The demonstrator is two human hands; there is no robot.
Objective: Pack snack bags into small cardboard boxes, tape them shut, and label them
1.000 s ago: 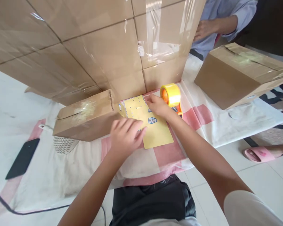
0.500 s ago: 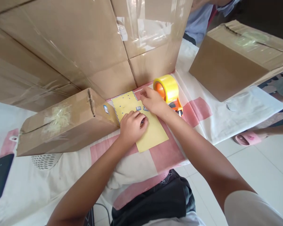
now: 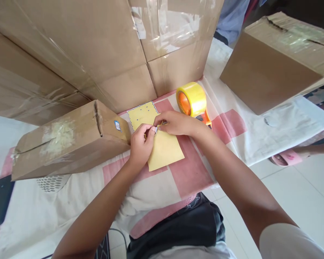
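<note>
One small whitish sticker (image 3: 156,130) at frame centre, over yellow sheet (image 3: 166,153); lies just right of left hand (image 3: 142,143), whose grip pinches it, left of right hand (image 3: 176,123), fingertips close against it, cannot tell if pinching. Long axis too small to read.

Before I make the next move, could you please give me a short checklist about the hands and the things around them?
1. The left hand and right hand meet over the yellow sheet: ok, fingertips close together.
2. Whole yellow sheet visible: not ok, the hands hide part.
3. Firm grip on the white bit: cannot tell, too small.
4. Tape near the right hand: ok, just beyond the wrist.
5. Sticker on the left box: ok, on its end.
</note>
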